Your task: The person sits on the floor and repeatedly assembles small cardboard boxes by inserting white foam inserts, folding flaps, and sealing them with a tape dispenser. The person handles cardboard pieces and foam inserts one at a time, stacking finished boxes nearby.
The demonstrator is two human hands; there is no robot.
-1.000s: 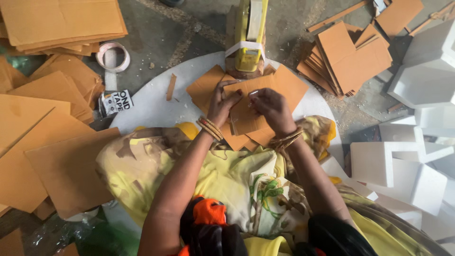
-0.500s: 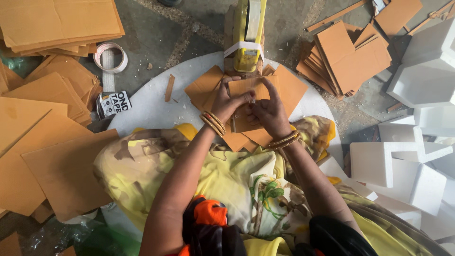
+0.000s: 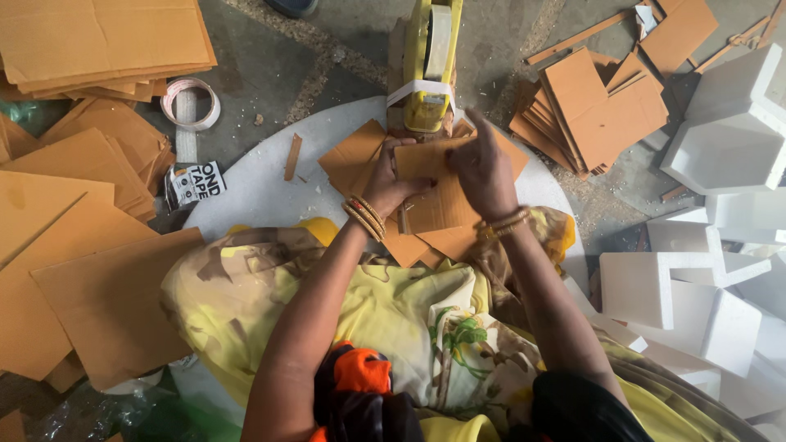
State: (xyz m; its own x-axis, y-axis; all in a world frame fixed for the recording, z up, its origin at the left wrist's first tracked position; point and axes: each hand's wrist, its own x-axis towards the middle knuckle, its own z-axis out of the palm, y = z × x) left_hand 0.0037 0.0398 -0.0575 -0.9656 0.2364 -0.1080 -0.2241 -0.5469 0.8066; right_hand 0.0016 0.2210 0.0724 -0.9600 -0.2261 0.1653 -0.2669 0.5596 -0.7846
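Note:
My left hand grips the left side of a folded brown cardboard piece, thumb across its front. My right hand presses on the same piece from the right, fingers pointing up toward a yellow tape dispenser that stands just beyond it. Both wrists wear bangles. The piece sits over several loose cardboard sheets on a round white board.
Stacks of brown cardboard lie at the left and top left, and another pile at the upper right. White foam blocks crowd the right side. A tape roll lies on the concrete floor.
Both hands have moved up toward the tape dispenser with the cardboard piece; my right hand's fingers now stretch upward over it.

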